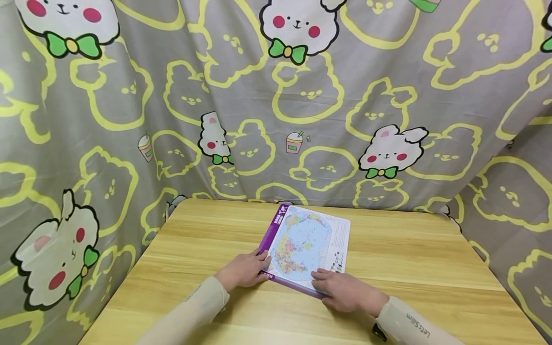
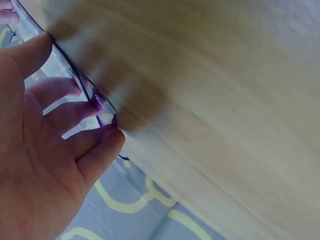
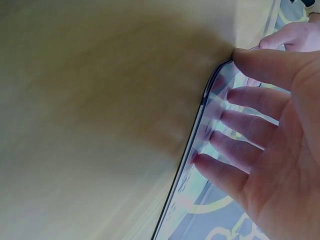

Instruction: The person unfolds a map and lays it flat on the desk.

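A flat board (image 1: 304,235) printed with a colourful world map lies on the wooden table, slightly turned, a purple band along its left and near edges. At its near left corner is my left hand (image 1: 245,269), fingertips on the purple margin and the thumb against the edge. My right hand (image 1: 345,290) rests on the near right corner, fingers laid over the printed face. In the left wrist view, the fingers of my left hand (image 2: 45,145) touch the glossy corner. The right wrist view shows my right hand (image 3: 270,130) with fingers spread and fairly straight, thumb at the board's dark edge.
The light wooden table (image 1: 202,230) has its far edge against a grey curtain (image 1: 267,110) with yellow outlines and white rabbit faces. More curtain hangs along the left and right sides. Pale sleeves (image 1: 194,306) cover both forearms.
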The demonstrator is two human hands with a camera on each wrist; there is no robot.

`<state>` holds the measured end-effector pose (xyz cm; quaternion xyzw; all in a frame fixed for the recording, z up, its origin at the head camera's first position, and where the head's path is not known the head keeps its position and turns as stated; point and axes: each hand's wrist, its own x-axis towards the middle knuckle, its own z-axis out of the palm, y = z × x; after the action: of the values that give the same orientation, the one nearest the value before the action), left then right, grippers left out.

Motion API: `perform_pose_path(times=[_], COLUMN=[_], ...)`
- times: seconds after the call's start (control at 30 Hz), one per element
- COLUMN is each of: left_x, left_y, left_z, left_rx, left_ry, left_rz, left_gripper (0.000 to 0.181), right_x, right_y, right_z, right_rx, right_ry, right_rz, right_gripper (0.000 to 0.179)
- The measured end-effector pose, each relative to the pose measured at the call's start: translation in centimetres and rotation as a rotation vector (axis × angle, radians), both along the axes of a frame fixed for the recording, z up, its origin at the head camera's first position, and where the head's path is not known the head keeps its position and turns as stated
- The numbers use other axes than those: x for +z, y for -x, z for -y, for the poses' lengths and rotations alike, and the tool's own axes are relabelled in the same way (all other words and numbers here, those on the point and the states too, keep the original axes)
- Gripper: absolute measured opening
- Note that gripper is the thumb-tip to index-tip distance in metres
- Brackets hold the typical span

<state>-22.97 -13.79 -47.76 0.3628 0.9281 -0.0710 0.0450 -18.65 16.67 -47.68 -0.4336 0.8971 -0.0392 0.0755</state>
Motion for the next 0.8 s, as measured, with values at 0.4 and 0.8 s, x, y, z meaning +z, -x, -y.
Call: perform_pose_path(times=[0.4, 0.8], left_x=[-0.3, 0.1], left_y=[-0.5, -1.0], left_z=[-0.3, -0.7], left_rx=[-0.011, -0.047], left_ry=[0.031, 0.041], left_rz=[-0.026, -0.055], left_gripper=[0.054, 0.050], right_x=[0.2, 0.1], right_y=[0.4, 0.9], right_z=[-0.4, -1.1], right_rx=[-0.017, -0.034], right_ry=[0.014, 0.050], right_rz=[0.012, -0.014], right_gripper=[0.044, 0.042])
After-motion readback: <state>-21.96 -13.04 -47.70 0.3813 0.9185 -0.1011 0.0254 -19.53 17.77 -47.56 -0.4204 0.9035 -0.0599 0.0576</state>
